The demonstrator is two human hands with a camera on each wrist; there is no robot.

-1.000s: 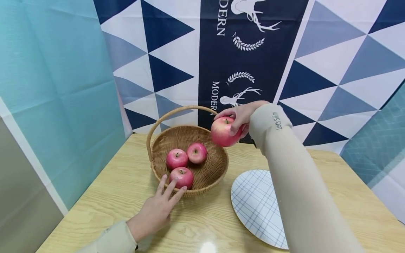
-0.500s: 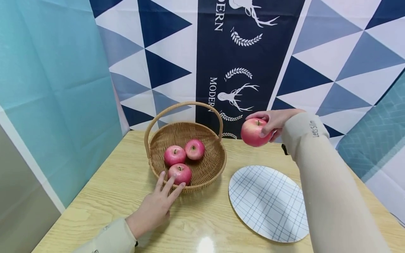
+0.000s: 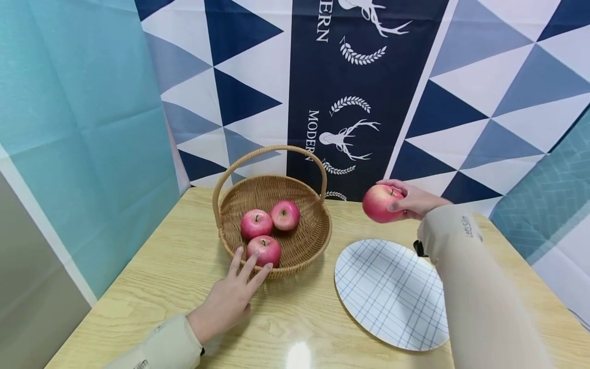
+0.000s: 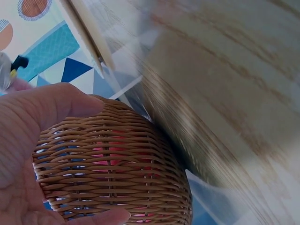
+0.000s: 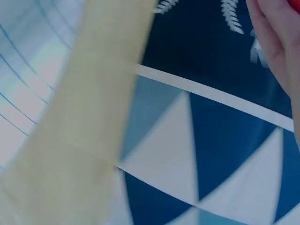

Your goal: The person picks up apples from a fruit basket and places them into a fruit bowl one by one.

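A red-pink apple is in my right hand, gripped by fingers and thumb above the table, behind the round plate with its blue grid pattern. My left hand rests with spread, fairly straight fingers at the front rim of a handled wicker basket. Its fingertips overlap the front apple in the head view. Two more apples, one at the left and one behind, lie in the basket. In the left wrist view, the thumb lies against the woven side.
The wooden table carries the basket at left and the plate at right. A patterned cloth hangs close behind its back edge. Blue-green cloth hangs along the left side.
My right hand has carried the apple rightward from over the basket's right side, then a little lower behind the plate. My left hand has stayed at the basket rim.
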